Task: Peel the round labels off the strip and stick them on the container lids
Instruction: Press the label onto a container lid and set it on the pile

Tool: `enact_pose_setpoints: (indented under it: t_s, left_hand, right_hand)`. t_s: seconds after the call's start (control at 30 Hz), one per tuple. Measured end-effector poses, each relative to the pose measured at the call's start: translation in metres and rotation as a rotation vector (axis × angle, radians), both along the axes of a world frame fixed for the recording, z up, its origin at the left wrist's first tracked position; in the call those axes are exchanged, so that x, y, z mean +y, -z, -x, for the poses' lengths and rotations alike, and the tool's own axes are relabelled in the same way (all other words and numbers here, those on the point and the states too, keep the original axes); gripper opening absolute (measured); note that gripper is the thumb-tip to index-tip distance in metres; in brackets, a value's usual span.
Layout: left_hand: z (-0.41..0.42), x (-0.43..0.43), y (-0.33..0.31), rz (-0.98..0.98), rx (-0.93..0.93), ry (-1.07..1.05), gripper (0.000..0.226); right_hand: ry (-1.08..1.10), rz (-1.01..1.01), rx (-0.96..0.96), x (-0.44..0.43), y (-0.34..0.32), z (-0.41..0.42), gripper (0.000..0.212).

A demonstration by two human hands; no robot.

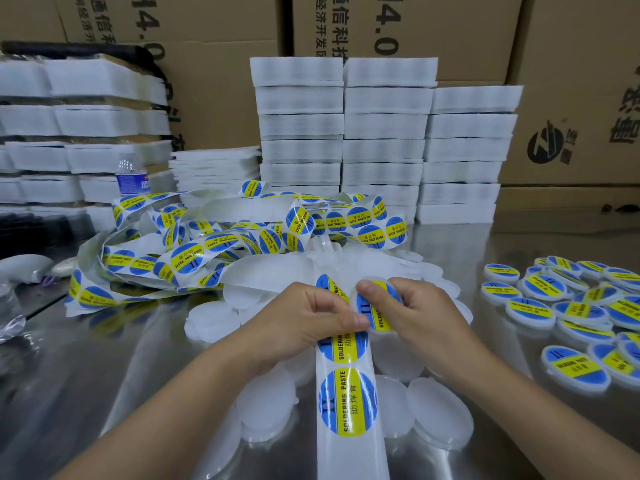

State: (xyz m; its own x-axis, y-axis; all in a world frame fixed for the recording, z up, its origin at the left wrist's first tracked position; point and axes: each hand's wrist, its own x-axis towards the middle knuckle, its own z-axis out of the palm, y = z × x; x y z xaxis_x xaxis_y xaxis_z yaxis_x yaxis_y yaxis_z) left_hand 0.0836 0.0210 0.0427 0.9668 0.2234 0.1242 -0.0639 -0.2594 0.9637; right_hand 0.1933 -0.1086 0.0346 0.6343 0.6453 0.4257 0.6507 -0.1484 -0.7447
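Note:
A white backing strip (349,455) with round blue-and-yellow "SOLDERING PASTE" labels runs from the bottom edge up between my hands. My left hand (311,323) pinches the strip at its upper part, thumb on top. My right hand (415,313) holds a round translucent white lid (375,308) with a label lying on it, thumb pressing near the label's top edge. Blank white lids (440,417) lie scattered under and around my hands. A pile of labelled lids (575,306) sits at the right.
A tangled heap of label strip (214,237) covers the table behind my hands. Stacks of white foam trays (384,133) and cardboard boxes (571,98) stand at the back. A water bottle (130,174) is at the left. The table is shiny metal (104,375).

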Motion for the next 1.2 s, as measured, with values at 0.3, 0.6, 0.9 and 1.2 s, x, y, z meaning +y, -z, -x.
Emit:
enact_pose_setpoints:
  t_s: [0.3, 0.6, 0.9, 1.2]
  left_hand:
    - [0.0, 0.0, -0.001, 0.04, 0.003, 0.003, 0.017]
    - [-0.002, 0.006, -0.001, 0.06, -0.022, -0.107, 0.024]
    - [-0.003, 0.01, 0.0, 0.042, 0.008, -0.152, 0.013]
    - [-0.004, 0.009, 0.0, 0.022, 0.034, -0.174, 0.039]
  right_hand:
    - [0.063, 0.019, -0.041, -0.004, -0.006, -0.001, 0.074]
    - [0.073, -0.126, 0.087, -0.005, -0.005, -0.005, 0.058]
    - [-0.031, 0.048, -0.227, -0.005, 0.007, -0.007, 0.07]
    - [0.48, 0.012, -0.461, -0.017, -0.012, -0.039, 0.054]
